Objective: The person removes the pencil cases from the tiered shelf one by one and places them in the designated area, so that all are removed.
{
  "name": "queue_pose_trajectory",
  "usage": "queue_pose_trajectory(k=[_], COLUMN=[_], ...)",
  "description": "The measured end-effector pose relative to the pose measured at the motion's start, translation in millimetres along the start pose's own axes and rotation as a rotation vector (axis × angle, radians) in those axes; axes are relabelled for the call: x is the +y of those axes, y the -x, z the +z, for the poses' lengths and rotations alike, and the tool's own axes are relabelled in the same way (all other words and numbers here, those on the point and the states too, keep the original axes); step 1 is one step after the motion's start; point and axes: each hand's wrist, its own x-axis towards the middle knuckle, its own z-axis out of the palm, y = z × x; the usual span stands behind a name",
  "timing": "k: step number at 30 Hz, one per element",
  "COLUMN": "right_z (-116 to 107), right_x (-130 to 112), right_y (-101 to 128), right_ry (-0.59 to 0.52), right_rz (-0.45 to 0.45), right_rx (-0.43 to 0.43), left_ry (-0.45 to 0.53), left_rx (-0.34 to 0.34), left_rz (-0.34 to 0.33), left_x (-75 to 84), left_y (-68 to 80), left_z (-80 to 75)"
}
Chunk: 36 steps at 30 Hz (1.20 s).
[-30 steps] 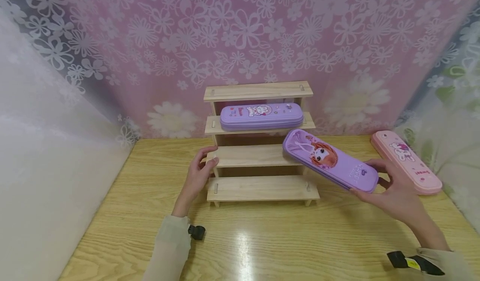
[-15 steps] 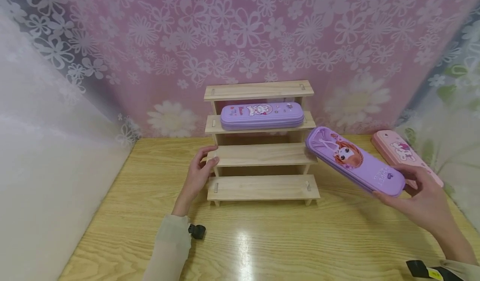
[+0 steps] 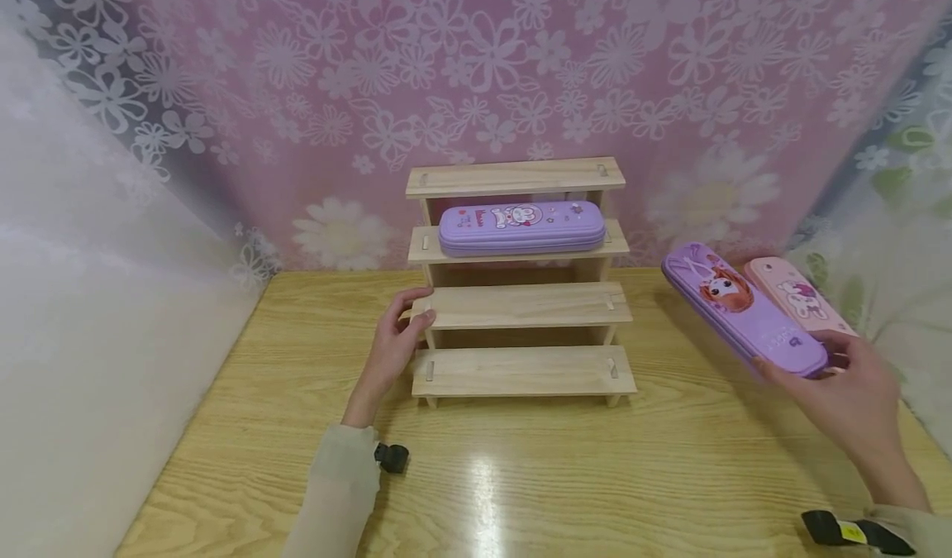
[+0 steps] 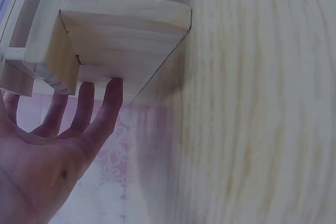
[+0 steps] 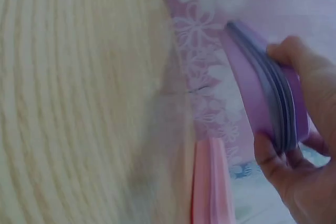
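Note:
My right hand (image 3: 840, 393) grips the near end of a purple pencil case (image 3: 751, 314) printed with a red-haired girl. It holds the case tilted above the table; the case's zipped side shows in the right wrist view. My left hand (image 3: 390, 347) holds the left end of a wooden step shelf (image 3: 521, 306) at its second board from the bottom. In the left wrist view, the fingers (image 4: 105, 111) reach against the shelf's side. Another purple pencil case (image 3: 521, 227), with a rabbit print, lies on the third board from the bottom.
A pink pencil case (image 3: 796, 293) lies on the table at the right, partly hidden by the held case and hand. The wood-grain table (image 3: 521, 467) meets a flowered pink backdrop (image 3: 483, 62). Pale sheets (image 3: 111, 252) stand at both sides.
My right hand has carried the purple girl-print pencil case to the right, away from the shelf, and it now overlaps the pink pencil case in view. The left hand stays on the shelf.

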Motion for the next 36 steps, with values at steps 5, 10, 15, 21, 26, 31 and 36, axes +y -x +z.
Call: queue_pose_trajectory(k=[5, 10, 15, 21, 26, 31, 36], right_z=[9.0, 16.3, 19.2, 20.1, 20.9, 18.6, 16.8], right_x=[8.1, 10.9, 14.6, 20.6, 21.4, 20.9, 15.8], right_y=[-9.4, -14.8, -16.8, -16.6, -14.0, -11.1, -9.8], right_ry=[0.109, 0.146, 0.183, 0.221, 0.214, 0.227, 0.187], right_rz=[0.030, 0.073, 0.109, 0.141, 0.140, 0.128, 0.113], right_rx=[0.035, 0.003, 0.004, -0.008, -0.015, -0.048, -0.024], left_ry=[-0.010, -0.001, 0.009, -0.035, -0.028, -0.021, -0.019], left_rx=[0.003, 0.029, 0.021, 0.008, 0.007, 0.007, 0.011], left_rz=[-0.007, -0.012, -0.012, -0.024, -0.018, 0.008, 0.006], left_x=[1.0, -13.1, -5.9, 4.5, 3.5, 2.5, 2.0], left_y=[-0.1, -5.2, -2.9, 1.2, 1.2, 1.0, 0.6], left_z=[0.7, 1.3, 1.5, 1.9, 1.7, 1.5, 1.4])
